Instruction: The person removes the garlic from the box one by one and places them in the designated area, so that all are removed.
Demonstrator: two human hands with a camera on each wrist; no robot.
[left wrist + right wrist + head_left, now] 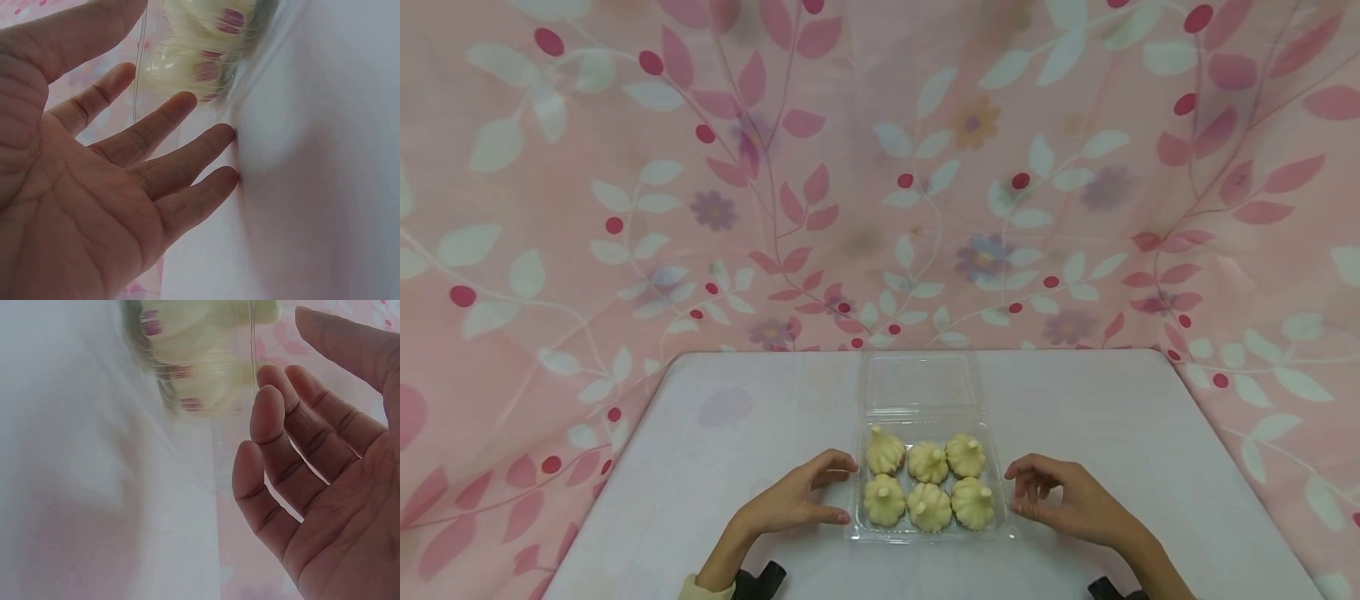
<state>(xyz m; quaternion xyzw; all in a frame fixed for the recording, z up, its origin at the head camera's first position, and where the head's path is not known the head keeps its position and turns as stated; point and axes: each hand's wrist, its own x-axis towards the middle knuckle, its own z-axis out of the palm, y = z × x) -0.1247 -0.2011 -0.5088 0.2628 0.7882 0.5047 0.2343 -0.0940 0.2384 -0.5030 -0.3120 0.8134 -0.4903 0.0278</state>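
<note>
A clear plastic clamshell box [932, 537] sits on the white table with its lid [921, 379] folded back, away from me. Inside it, in two rows of three, are pale yellow garlic bulbs [928, 507] with stubby stems. Purple marks show low on the garlic bulbs [206, 69] through the box wall in the left wrist view. My left hand [793, 500] is at the box's left side, fingers loosely spread and holding nothing. On the right side, my right hand [1067, 504] has relaxed, slightly bent fingers, also with nothing in them. Whether either fingertip touches the box, I cannot tell.
The white table [715, 450] runs back to a straight far edge. Behind and beside it hangs a pink cloth [865, 242] printed with leaves and flowers. Black wrist devices [760, 581] show near the bottom of the head view.
</note>
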